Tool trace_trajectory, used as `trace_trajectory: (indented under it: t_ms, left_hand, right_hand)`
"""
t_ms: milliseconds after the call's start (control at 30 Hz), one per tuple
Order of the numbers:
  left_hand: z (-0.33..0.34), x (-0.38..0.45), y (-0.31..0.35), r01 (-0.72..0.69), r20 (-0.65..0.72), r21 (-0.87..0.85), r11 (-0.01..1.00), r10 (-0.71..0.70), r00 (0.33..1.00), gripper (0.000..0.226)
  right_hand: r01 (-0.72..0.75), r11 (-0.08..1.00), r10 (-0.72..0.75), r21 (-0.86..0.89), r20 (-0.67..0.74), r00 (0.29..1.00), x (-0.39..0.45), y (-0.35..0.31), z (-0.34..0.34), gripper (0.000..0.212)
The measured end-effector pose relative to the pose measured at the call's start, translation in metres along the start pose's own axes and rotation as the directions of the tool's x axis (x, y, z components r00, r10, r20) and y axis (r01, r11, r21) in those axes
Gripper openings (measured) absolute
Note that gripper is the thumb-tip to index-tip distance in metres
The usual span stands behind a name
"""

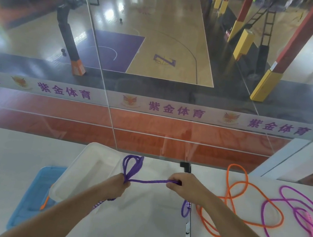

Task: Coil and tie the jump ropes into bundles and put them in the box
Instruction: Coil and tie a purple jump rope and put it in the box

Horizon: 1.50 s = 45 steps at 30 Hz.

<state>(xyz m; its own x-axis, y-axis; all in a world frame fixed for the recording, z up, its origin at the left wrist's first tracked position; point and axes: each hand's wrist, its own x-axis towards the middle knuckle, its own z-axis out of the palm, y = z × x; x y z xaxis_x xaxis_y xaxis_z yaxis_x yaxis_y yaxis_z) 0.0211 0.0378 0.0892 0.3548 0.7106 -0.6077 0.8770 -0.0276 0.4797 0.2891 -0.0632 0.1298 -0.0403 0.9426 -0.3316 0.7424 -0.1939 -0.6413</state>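
White table [12, 153]: left hand [120, 183], right hand [179, 183] grip purple rope [147, 181]; handles mostly hidden.

Two bare forearms enter from the lower edge. No sleeve covers either arm within view. Left hand [121, 182] and right hand [182, 184] are ungloved; wrists carry no watch or band.

A dark purple rope [148, 181] is stretching taut between both hands, its loops fanning above the left hand [121, 182]. A white box [73, 174] is sitting just left of it. Orange [241, 195] and magenta [286, 225] ropes are sprawling loose beyond the right hand [179, 183].
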Motion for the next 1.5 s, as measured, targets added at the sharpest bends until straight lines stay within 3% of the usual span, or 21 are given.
trace_trajectory:
  t_ms: [100,200,300,367,467,533,567,700,800,900,1000,1067,1167,1233,1300,1400,1500]
  left_hand:
    - [0.004,-0.008,0.011,-0.151,0.053,0.391,0.908,0.142,0.988,0.030]
    - [0.010,-0.031,0.032,-0.331,0.226,0.539,0.774,0.246,0.943,0.035]
    - [0.012,-0.057,0.052,-0.483,0.372,0.530,0.697,0.321,0.871,0.034]
    - [0.010,-0.078,0.065,-0.564,0.389,0.496,0.660,0.411,0.824,0.032]
    - [0.000,-0.106,0.082,-0.617,0.314,0.396,0.680,0.531,0.787,0.032]
    - [-0.008,-0.113,0.088,-0.574,0.181,0.270,0.773,0.545,0.819,0.026]
    - [-0.013,-0.112,0.090,-0.540,0.100,0.188,0.820,0.531,0.841,0.022]
    - [-0.027,-0.076,0.077,-0.401,-0.179,0.138,0.906,0.421,0.889,0.019]
    - [-0.022,-0.047,0.063,-0.253,-0.207,0.044,0.966,0.257,0.944,0.017]
    - [-0.009,-0.034,0.058,-0.224,-0.176,0.280,0.934,0.279,0.944,0.018]
    - [-0.004,-0.043,0.062,-0.317,0.036,0.623,0.715,0.379,0.925,0.020]
    - [-0.003,-0.051,0.066,-0.376,0.126,0.701,0.606,0.413,0.902,0.024]
    - [-0.002,-0.066,0.081,-0.445,0.222,0.693,0.567,0.419,0.880,0.017]
    - [-0.006,-0.080,0.096,-0.437,0.199,0.591,0.678,0.403,0.893,0.015]
    - [-0.013,-0.092,0.104,-0.500,0.158,0.431,0.752,0.482,0.862,0.022]
    - [-0.034,-0.098,0.105,-0.587,0.027,0.197,0.785,0.595,0.804,0.017]
    - [-0.044,-0.076,0.096,-0.507,-0.131,-0.069,0.859,0.496,0.859,0.008]
  right_hand:
    - [0.125,0.992,-0.124,-0.017,0.060,0.990,-0.001,-0.025,-0.017,0.018]
    - [0.195,0.981,-0.194,-0.007,0.079,0.978,0.003,-0.042,-0.028,0.017]
    - [0.211,0.978,-0.211,0.010,0.069,0.975,0.005,-0.046,-0.038,0.018]
    - [0.179,0.983,-0.182,0.043,0.079,0.980,0.006,-0.044,-0.045,0.019]
    - [0.113,0.980,-0.135,0.164,0.126,0.983,0.003,-0.031,-0.045,0.009]
    - [0.016,0.892,-0.092,0.451,0.146,0.985,-0.002,-0.024,-0.036,0.006]
    - [-0.023,0.858,-0.052,0.512,0.131,0.990,-0.006,-0.021,-0.029,0.007]
    - [0.019,0.969,-0.029,0.245,0.034,0.999,-0.012,-0.024,0.009,0.028]
    - [0.126,0.983,-0.116,-0.136,0.080,0.990,-0.018,-0.041,0.027,0.027]
    - [0.203,0.847,-0.130,-0.491,0.179,0.975,-0.030,-0.068,0.029,0.030]
    - [0.281,0.795,-0.221,-0.537,0.175,0.959,-0.037,-0.089,-0.001,0.029]
    - [0.348,0.803,-0.305,-0.484,0.168,0.937,-0.035,-0.091,-0.028,0.026]
    - [0.410,0.857,-0.380,-0.312,0.155,0.912,-0.025,-0.083,-0.051,0.019]
    - [0.358,0.922,-0.343,-0.146,0.119,0.932,-0.017,-0.073,-0.058,0.017]
    - [0.274,0.959,-0.278,0.069,0.060,0.959,-0.011,-0.059,-0.064,0.010]
    - [0.165,0.916,-0.161,0.366,-0.042,0.986,-0.008,-0.033,-0.057,0.015]
    - [0.078,0.889,-0.068,0.450,-0.038,0.997,-0.009,-0.023,-0.022,0.024]
